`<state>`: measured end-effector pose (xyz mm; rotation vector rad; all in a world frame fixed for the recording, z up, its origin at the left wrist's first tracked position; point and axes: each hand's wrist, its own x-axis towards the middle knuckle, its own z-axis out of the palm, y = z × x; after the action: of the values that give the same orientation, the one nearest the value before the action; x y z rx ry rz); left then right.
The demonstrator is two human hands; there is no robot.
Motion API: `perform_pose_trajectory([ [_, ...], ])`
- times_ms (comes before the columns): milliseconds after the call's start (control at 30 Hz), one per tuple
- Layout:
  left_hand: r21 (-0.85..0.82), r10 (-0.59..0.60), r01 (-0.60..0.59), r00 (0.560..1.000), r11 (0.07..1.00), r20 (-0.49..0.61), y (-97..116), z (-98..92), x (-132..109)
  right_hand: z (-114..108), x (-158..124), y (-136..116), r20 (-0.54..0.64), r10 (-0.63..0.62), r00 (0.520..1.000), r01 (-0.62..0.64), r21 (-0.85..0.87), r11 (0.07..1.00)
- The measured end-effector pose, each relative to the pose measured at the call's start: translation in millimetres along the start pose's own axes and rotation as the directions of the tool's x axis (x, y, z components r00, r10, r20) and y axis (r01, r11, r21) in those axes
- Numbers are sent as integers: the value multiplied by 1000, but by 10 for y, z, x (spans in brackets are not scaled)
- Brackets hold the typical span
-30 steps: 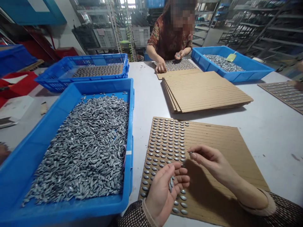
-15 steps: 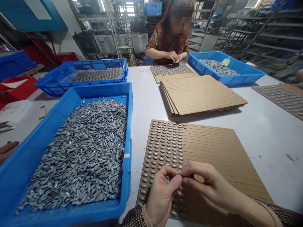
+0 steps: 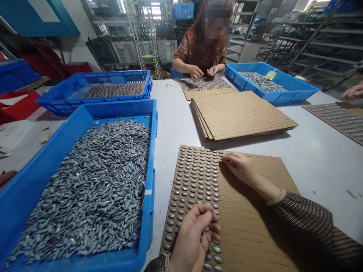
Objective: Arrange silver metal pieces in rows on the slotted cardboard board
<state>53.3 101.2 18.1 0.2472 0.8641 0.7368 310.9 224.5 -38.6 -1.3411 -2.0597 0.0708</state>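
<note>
My left hand (image 3: pixel 195 236) is curled at the near edge of a slotted cardboard board (image 3: pixel 249 223), with several grey metal teardrop-shaped pieces (image 3: pixel 202 237) held in its fingers. My right hand (image 3: pixel 239 168) rests on the board with its fingertips together at the top of the filled rows. Nothing shows between those fingertips. Many matching pieces (image 3: pixel 195 181) stand in neat rows in the board's slots on its left part. To my left, a blue plastic crate (image 3: pixel 150 151) holds a large heap of loose pieces (image 3: pixel 85 196).
On the white table (image 3: pixel 170 113) lies a stack of slotted cardboard sheets (image 3: pixel 241 115). Blue crates (image 3: pixel 93 85) stand beyond. A co-worker (image 3: pixel 201 53) works opposite at a filled board (image 3: pixel 205 84). Another person's hand (image 3: pixel 353 91) shows at the right, above another filled board (image 3: pixel 334 117).
My right hand has moved away from my left hand, up the board to the far end of the filled rows. My left hand stays curled near the board's near edge.
</note>
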Motion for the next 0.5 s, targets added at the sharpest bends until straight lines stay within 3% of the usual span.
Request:
perform_pose_trajectory([
  [500, -41, -27, 26, 1000, 999, -1, 11, -4, -13, 72, -19, 58, 29, -55, 998, 58, -81, 995],
])
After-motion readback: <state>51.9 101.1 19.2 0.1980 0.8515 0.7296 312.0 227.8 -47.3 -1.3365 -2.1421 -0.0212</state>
